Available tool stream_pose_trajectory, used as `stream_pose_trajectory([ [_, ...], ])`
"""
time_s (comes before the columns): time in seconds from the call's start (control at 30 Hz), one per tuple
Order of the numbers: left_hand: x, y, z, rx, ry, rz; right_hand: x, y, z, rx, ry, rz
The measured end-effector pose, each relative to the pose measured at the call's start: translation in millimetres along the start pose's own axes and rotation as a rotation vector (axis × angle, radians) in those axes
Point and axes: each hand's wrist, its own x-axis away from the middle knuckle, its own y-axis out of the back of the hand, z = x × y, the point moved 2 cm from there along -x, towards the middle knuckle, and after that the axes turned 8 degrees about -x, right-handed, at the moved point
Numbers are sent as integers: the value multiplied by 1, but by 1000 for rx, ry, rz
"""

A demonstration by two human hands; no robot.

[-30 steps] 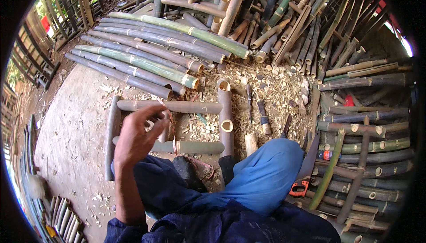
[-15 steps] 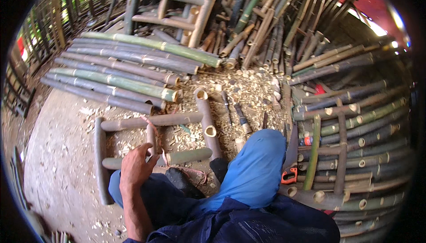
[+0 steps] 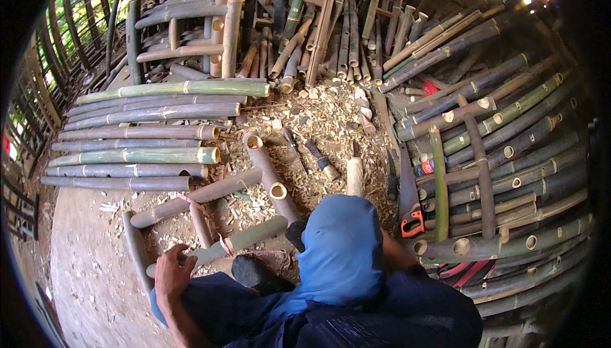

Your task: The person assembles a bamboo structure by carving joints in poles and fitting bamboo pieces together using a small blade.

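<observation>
My left hand (image 3: 172, 273) is beside the left end of a bamboo frame's lower rail (image 3: 251, 235), fingers loosely curled and apart, holding nothing that I can see. The frame lies on the ground before me. Its upper rail (image 3: 197, 198) runs between a left post (image 3: 135, 243) and a right post (image 3: 272, 173) with cut openings. A short bamboo crosspiece (image 3: 200, 226) spans the rails, with a pinkish strap (image 3: 219, 238) by it. My right forearm (image 3: 396, 252) shows beside my raised blue-clad knee; the hand itself is hidden.
Past the frame, a chisel-like tool (image 3: 294, 149), a dark-handled tool (image 3: 321, 159) and a pale wooden mallet-like piece (image 3: 354, 175) lie among wood chips. A handsaw (image 3: 409, 195) with an orange handle rests at right, near a second bamboo frame (image 3: 482, 163). Bamboo poles (image 3: 146, 132) lie at left.
The view has turned, so the surroundings appear rotated and shifted. My left hand has left the crosspiece and moved toward the frame's near left corner. My right forearm has come into view.
</observation>
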Motion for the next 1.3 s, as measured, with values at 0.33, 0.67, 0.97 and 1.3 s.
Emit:
stream_pose_trajectory([
  [0.33,26,19,-23,301,37,-129,-127,59,19,181,-217,0],
  [0.67,5,79,-86,-431,-293,284,-181,-2,133,511,282,66],
  [0.97,-155,50,-127,-457,-353,244,-205,-85,123,551,447,189],
  [1.3,-163,-138,-224,116,-849,83,-65,-38,170,-832,-23,500],
])
